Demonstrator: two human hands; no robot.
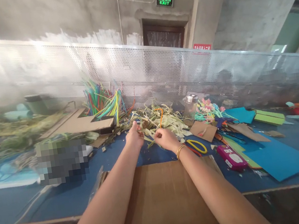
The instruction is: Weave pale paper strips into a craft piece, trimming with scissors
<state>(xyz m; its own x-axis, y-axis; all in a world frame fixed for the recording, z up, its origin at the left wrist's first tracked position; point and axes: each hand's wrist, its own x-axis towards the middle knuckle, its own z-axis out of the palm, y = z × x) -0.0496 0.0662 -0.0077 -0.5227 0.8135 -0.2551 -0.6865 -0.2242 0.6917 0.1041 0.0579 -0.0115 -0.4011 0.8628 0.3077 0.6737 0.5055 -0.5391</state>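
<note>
My right hand (166, 139), with a gold bracelet (181, 151) at its wrist, is closed in a pinch on a thin orange pipe cleaner (162, 117). The pipe cleaner stands upright and bends to the left at its top. To the left, my left hand (135, 138) is raised with its thumb up and apart from loosely curled fingers; I see nothing held in it. Just beyond both hands spreads a heap of pale green leafy pieces (171, 122). Yellow-handled scissors (197, 146) lie beside my right wrist.
A cardboard sheet (165, 198) lies in front of me on the blue table (150, 158). Coloured pipe cleaners (103, 101) stand behind a cardboard box (84, 124). To the right are a glass jar (190, 108), blue sheets (280, 156) and a magenta box (231, 157). A perforated metal screen (138, 69) runs behind.
</note>
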